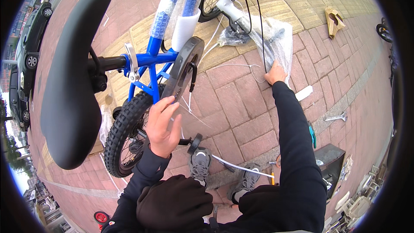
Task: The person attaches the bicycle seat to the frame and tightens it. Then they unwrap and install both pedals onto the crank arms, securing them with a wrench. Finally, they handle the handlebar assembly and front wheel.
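Observation:
A small bicycle with a blue frame [151,67] stands to my left, its black saddle [71,90] toward me. Bubble wrap covers part of the frame. My left hand [162,129] is open, fingers stretched out beside the dark chain guard [184,71] and the knobby rear wheel [125,136]; whether it touches them I cannot tell. My right arm reaches forward, and the right hand [276,73] is closed on the lower end of clear bubble wrap [276,39] that hangs around the handlebar, next to a black cable. Its fingertips are partly hidden.
On the paving to my right lie an adjustable wrench [336,117], a teal-handled tool [312,136], a hammer [272,173] and a dark toolbox [331,157]. A torn cardboard piece [334,22] lies farther off. White ties trail near my shoes [200,166]. A stabiliser wheel [195,143] sticks out.

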